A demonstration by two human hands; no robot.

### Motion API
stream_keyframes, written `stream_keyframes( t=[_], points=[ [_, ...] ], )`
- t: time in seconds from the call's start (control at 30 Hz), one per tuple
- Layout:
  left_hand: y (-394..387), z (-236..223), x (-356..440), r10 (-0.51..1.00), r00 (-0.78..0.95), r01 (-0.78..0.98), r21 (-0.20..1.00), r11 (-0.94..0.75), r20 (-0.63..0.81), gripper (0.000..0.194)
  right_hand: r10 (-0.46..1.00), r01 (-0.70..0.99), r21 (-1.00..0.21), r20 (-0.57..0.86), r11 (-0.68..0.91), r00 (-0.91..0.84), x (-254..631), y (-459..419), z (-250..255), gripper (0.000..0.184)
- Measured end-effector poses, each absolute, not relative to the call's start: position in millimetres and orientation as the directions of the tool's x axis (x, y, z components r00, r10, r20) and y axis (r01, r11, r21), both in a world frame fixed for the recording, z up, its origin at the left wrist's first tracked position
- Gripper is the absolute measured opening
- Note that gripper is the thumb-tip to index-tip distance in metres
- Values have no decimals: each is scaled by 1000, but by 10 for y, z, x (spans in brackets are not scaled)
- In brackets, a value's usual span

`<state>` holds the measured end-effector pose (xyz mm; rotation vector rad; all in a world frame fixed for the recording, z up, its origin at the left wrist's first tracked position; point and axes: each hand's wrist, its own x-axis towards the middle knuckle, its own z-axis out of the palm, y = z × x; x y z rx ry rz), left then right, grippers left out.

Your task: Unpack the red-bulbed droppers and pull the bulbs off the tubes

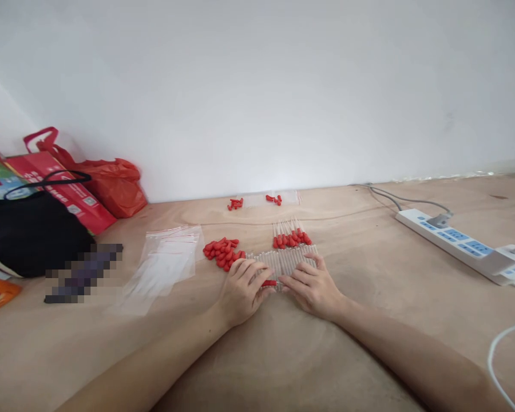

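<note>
My left hand is closed on a red rubber dropper bulb, held between thumb and fingers. Facing it, my right hand pinches a thin clear glass tube at the bulb's open end; most of that tube is hidden by the fingers. Beneath and beyond both hands lies a row of clear glass tubes side by side. A heap of loose red bulbs sits just past my left hand. Behind the row, several droppers with red bulbs fitted lie with their tips pointing away.
Clear zip bags are stacked on the left. Near the wall lie more red bulbs and a clear bag. A white power strip with cables is at right; a black bag and red bags stand at left.
</note>
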<state>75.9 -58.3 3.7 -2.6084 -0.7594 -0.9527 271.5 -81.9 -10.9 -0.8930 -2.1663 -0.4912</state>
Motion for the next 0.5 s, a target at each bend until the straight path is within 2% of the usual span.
stream_keyframes(
  t=[0.17, 0.33, 0.5],
  points=[
    [-583, 19, 712, 378, 669, 512, -29, -858, 640, 19, 417, 699, 99, 741, 708, -526, 2718, -859, -98, 17],
    [-653, 59, 666, 350, 720, 490, -80, -868, 600, 18, 389, 678, 122, 739, 725, -549, 2712, -904, -87, 19],
    [-693, 82, 621, 330, 722, 482, -101, -870, 608, 19, 405, 678, 93, 740, 730, -538, 2772, -913, -95, 19]
  ],
)
